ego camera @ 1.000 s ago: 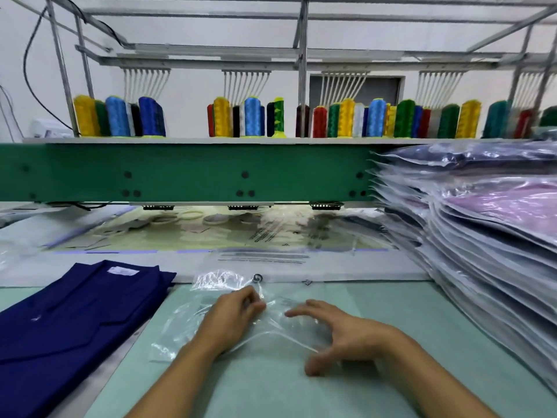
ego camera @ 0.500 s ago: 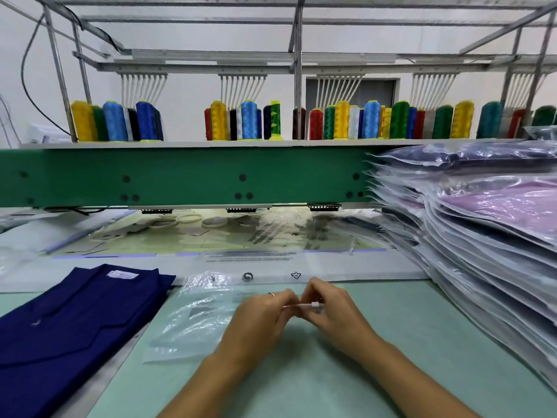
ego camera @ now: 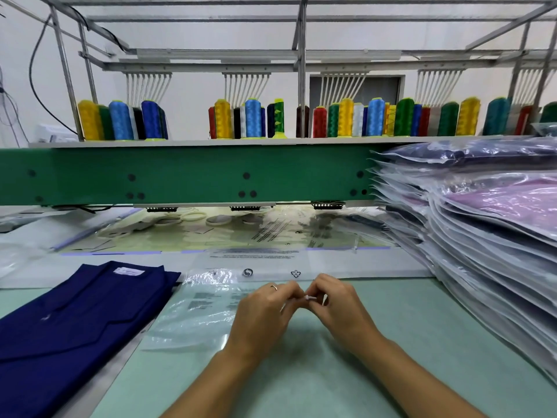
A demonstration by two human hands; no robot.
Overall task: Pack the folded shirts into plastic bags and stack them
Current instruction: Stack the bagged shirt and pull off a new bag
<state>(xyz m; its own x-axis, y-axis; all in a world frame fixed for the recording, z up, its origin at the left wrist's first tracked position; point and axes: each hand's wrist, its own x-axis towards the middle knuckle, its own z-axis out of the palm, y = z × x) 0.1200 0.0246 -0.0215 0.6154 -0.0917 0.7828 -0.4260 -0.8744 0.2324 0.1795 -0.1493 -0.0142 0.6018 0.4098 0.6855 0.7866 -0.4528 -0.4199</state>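
Hands: left hand (ego camera: 265, 312) and right hand (ego camera: 340, 306) meet fingertip to fingertip, both pinching the plastic bag (ego camera: 196, 309) at its edge.
Left: folded navy shirt (ego camera: 75, 321), just beside the bag.
Right: stack of bagged shirts (ego camera: 482, 236), piled high.

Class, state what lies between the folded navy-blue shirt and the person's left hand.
In the head view, a crinkled clear plastic bag lies flat on the pale green table between the folded navy-blue shirt and the left hand.

Navy shirt (ego camera: 75, 321), pale green table (ego camera: 331, 372), clear bag (ego camera: 196, 312)
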